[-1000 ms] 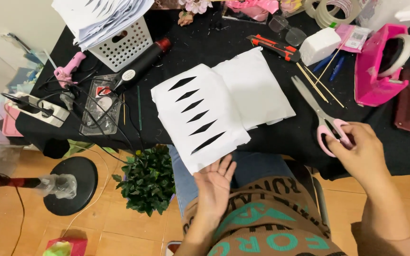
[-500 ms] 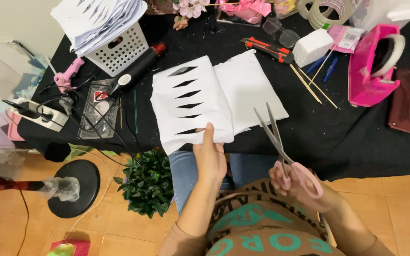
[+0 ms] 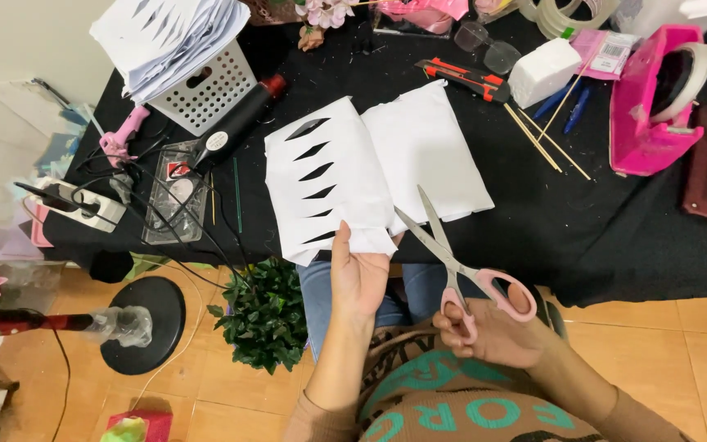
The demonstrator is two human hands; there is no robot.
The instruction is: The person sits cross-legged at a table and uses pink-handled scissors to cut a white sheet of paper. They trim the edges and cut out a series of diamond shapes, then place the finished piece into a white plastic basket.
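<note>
Black table (image 3: 615, 237): white cut paper (image 3: 329, 176) lies at its front edge, unmoved. Left hand (image 3: 359, 274) still pinches the paper's near edge. Right hand (image 3: 493, 331), closed through pink-handled scissors (image 3: 460, 262), has brought the parted blades nearer the paper.

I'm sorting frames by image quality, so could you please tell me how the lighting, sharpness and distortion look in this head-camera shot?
Head view: even, soft light with only faint shadows; the folded white paper is bright but its slits stay readable; the scissors, left hand and right hand are sharp, without motion blur; the wide lens bends the black table edge; mild glare on the tiled floor.
</note>
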